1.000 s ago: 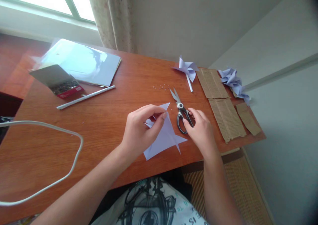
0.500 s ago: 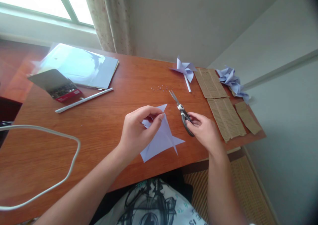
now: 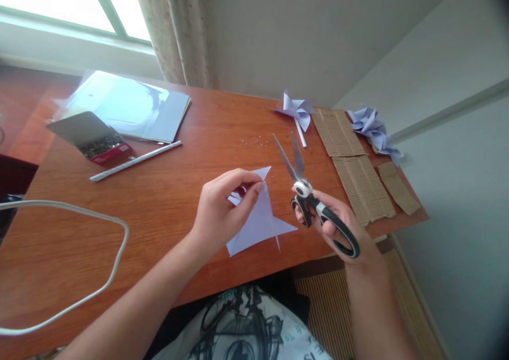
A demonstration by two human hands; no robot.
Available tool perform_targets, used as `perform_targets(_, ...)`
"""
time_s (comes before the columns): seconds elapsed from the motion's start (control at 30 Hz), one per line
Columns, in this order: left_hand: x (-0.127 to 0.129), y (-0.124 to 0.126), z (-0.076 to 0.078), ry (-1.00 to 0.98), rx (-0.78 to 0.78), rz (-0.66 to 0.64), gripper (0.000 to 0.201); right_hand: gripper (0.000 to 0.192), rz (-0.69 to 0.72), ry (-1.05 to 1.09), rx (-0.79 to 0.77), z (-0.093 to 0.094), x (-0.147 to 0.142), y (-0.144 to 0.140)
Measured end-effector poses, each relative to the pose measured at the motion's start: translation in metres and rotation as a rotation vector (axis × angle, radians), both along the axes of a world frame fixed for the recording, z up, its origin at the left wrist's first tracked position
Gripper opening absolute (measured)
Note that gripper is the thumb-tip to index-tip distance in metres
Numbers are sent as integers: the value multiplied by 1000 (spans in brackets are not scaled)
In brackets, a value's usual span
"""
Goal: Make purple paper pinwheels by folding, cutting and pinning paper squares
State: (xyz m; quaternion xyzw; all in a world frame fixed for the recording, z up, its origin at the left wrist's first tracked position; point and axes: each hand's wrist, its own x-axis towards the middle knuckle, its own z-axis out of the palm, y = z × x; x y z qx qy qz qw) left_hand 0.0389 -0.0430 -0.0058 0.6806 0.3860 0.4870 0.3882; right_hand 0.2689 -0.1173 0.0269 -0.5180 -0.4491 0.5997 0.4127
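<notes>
One pinwheel (image 3: 296, 109) finished at counter (image 3: 167, 201) far edge. Left hand (image 3: 222, 211) pinches lavender paper (image 3: 258, 222) near front edge; right hand (image 3: 338, 222) grips scissors (image 3: 314, 201), blades apart. Diagonal cuts seemingly partly done; folding left.

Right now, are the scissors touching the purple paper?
Apart. In the head view the right hand holds the scissors up with blades open, and bare table shows between them and the paper pinched by the left hand.

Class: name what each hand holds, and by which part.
Right hand: scissors, by the handle loops. Left hand: pale paper, pinched at a folded flap.
</notes>
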Motion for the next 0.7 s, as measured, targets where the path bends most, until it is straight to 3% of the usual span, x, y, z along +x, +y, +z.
perform_targets(0.1, -1, 0, 0, 3, 12, 9, 5, 71, 27, -110, 82, 4, -10, 2)
perform_targets(0.27, -1, 1, 1, 5, 19, 1, 5, 49, -50, -377, 297, -8, -18, 3)
perform_targets(0.5, -2, 1, 5, -17, 73, -18, 9, 51, -47, -661, 394, -12, -19, 3)
perform_targets(0.7, -3, 0, 8, -41, 78, -62, 13, 59, -47, -727, 493, -9, -19, 3)
